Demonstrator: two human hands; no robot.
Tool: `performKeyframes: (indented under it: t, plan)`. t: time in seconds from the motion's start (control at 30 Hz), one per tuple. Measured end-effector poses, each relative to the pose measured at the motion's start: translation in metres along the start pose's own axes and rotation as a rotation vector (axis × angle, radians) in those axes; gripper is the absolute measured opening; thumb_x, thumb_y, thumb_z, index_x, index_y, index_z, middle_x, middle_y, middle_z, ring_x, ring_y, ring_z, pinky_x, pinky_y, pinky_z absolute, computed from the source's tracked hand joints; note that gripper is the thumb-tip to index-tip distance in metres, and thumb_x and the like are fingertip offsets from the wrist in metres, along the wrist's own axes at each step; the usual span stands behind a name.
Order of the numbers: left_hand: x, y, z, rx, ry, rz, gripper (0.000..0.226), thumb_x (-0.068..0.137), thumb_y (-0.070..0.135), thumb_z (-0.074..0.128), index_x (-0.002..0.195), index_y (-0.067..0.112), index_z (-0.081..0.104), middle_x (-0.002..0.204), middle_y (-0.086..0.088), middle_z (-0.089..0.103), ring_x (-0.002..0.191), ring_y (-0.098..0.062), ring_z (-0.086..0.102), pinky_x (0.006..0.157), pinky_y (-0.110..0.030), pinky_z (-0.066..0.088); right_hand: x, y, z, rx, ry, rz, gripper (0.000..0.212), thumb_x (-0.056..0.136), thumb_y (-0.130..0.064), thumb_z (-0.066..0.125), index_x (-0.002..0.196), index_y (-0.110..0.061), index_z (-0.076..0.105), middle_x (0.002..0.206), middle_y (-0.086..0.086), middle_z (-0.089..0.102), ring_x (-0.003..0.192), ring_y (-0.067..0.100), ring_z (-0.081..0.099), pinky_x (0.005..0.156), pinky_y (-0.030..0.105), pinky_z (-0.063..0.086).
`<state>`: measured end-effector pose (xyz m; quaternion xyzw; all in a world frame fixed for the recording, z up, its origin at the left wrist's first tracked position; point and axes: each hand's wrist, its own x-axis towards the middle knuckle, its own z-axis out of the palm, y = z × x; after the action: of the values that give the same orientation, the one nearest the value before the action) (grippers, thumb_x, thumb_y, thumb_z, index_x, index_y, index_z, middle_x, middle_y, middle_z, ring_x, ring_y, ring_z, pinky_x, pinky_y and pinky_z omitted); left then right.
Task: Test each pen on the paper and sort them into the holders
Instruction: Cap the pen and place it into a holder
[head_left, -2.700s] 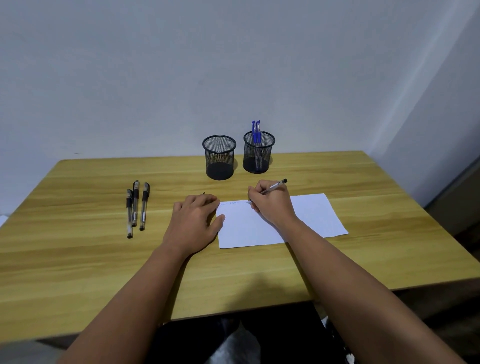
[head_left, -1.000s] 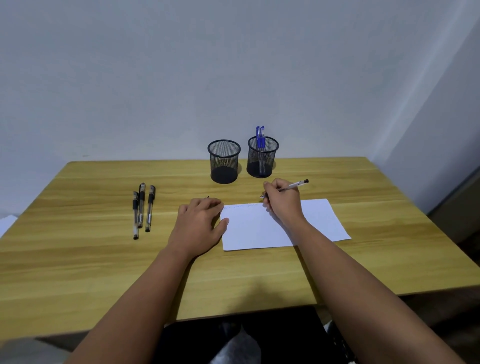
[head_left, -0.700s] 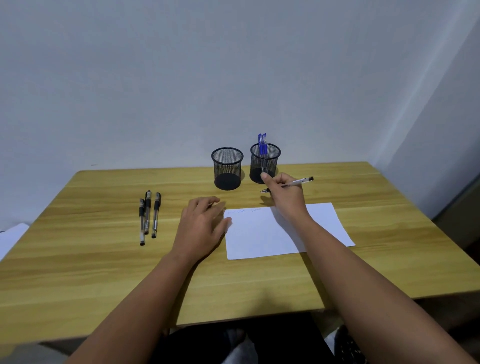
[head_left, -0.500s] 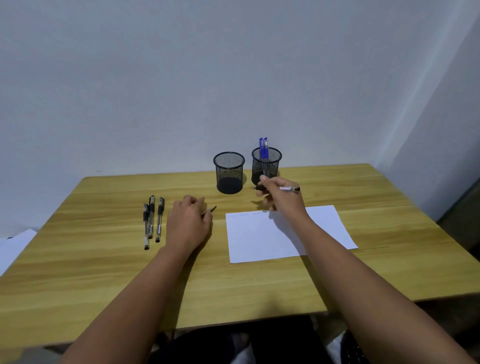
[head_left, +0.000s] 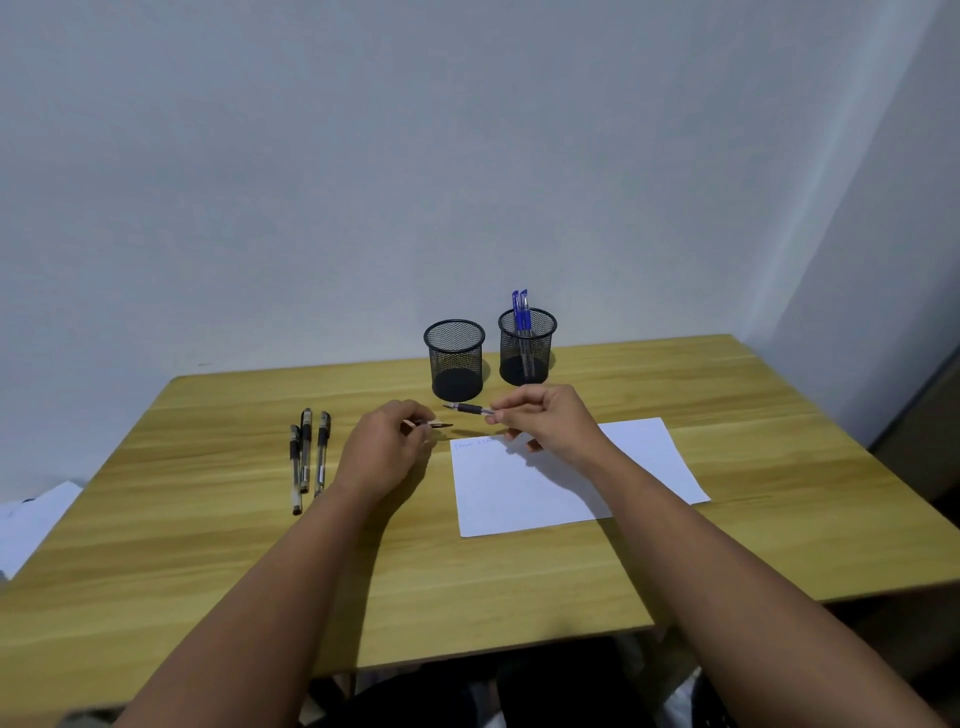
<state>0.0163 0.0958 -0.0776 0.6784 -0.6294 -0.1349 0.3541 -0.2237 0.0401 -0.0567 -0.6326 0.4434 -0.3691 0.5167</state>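
Note:
My right hand (head_left: 548, 420) pinches a black-gripped pen (head_left: 470, 409) above the desk, its tip pointing left toward my left hand (head_left: 387, 447). The left hand's fingertips hold a small dark pen cap (head_left: 439, 425), a short gap from the pen tip. A white sheet of paper (head_left: 524, 493) lies below, with faint scribbles along its top edge. Three black pens (head_left: 307, 457) lie side by side at the left. Two black mesh holders stand at the back: the left holder (head_left: 455, 359) looks empty, the right holder (head_left: 525, 347) has blue pens standing in it.
The wooden desk (head_left: 779, 467) meets a white wall at the back and another wall at the right. White papers (head_left: 31, 519) lie off the desk's left edge.
My right hand lifted the pen off the paper and turned its tip leftward. My left hand left the paper's edge and picked up the cap. The camera tilted up.

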Motion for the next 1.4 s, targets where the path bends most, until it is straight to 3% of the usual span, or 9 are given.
performKeyframes:
  t: [0.13,0.3,0.47,0.6,0.77,0.97,1.17,1.27,1.4]
  plan:
    - [-0.002,0.009,-0.007,-0.061,0.007,0.045,0.013,0.096,0.021,0.066,0.106,0.025,0.073,0.1,0.009,0.069,0.096,-0.011,0.063,0.082,-0.036,0.055,-0.001,-0.003,-0.002,-0.082,0.024,-0.01,0.013,0.09,-0.007,0.084,0.089,-0.019,0.081,0.08,-0.003,0.082,0.062,0.006,0.07,0.049,0.02,0.046]
    - [-0.002,0.013,-0.012,-0.072,0.007,0.078,0.013,0.094,0.018,0.067,0.102,0.026,0.073,0.098,0.009,0.069,0.095,-0.012,0.063,0.087,-0.039,0.054,-0.004,-0.008,-0.006,-0.11,0.026,-0.024,0.013,0.089,-0.005,0.084,0.087,-0.017,0.081,0.087,0.01,0.083,0.06,0.006,0.068,0.048,0.022,0.045]
    - [-0.008,0.024,-0.012,-0.095,-0.046,0.099,0.013,0.094,0.017,0.07,0.1,0.027,0.075,0.098,0.008,0.071,0.095,-0.007,0.063,0.082,-0.028,0.052,-0.01,-0.009,-0.004,-0.137,-0.016,-0.022,0.006,0.091,-0.007,0.083,0.097,-0.009,0.082,0.075,-0.006,0.08,0.06,0.003,0.07,0.048,0.02,0.047]
    - [-0.01,0.041,-0.016,-0.485,0.007,-0.076,0.014,0.094,0.016,0.071,0.105,0.021,0.077,0.096,-0.004,0.078,0.084,-0.005,0.067,0.072,-0.016,0.051,-0.015,-0.012,-0.005,-0.104,-0.05,0.0,0.017,0.089,-0.009,0.086,0.106,-0.008,0.082,0.083,0.003,0.079,0.06,0.004,0.068,0.051,0.019,0.047]
    - [-0.013,0.058,-0.012,-0.678,0.102,-0.201,0.022,0.099,0.017,0.064,0.118,0.015,0.074,0.096,0.002,0.077,0.09,-0.008,0.07,0.08,-0.03,0.055,-0.014,-0.013,-0.001,-0.094,-0.025,-0.049,0.015,0.092,-0.005,0.082,0.107,-0.005,0.084,0.076,0.004,0.072,0.054,0.003,0.054,0.052,0.017,0.042]
    - [-0.006,0.074,0.0,-0.61,0.196,-0.215,0.026,0.102,0.017,0.059,0.124,0.012,0.072,0.097,-0.004,0.076,0.082,-0.015,0.068,0.086,-0.046,0.06,-0.019,-0.016,0.009,-0.051,0.068,-0.107,0.011,0.094,-0.003,0.079,0.105,-0.003,0.081,0.082,0.005,0.076,0.056,-0.007,0.06,0.055,0.012,0.045]
    - [0.013,0.089,-0.007,-0.518,0.11,-0.119,0.02,0.1,0.018,0.06,0.106,0.018,0.078,0.107,-0.007,0.078,0.109,-0.024,0.07,0.097,-0.043,0.056,-0.014,-0.019,0.011,-0.095,0.019,-0.076,0.013,0.095,-0.003,0.079,0.089,-0.012,0.071,0.086,0.015,0.074,0.056,0.006,0.066,0.059,0.019,0.051]
    - [0.028,0.095,-0.014,-0.427,0.103,-0.073,0.031,0.1,0.021,0.058,0.129,0.017,0.069,0.116,-0.007,0.075,0.108,-0.025,0.068,0.096,-0.036,0.055,0.004,-0.029,0.01,-0.247,0.049,-0.119,0.022,0.09,-0.008,0.084,0.077,-0.02,0.071,0.076,0.003,0.072,0.07,0.011,0.064,0.072,0.024,0.052]
    - [0.048,0.077,-0.017,-0.377,0.195,-0.119,0.05,0.098,0.023,0.058,0.147,0.023,0.05,0.124,0.001,0.066,0.108,-0.019,0.064,0.088,-0.032,0.053,0.042,-0.062,-0.005,-0.285,0.234,-0.182,0.022,0.089,-0.017,0.085,0.073,-0.026,0.072,0.069,-0.009,0.069,0.066,0.007,0.062,0.076,0.028,0.053]
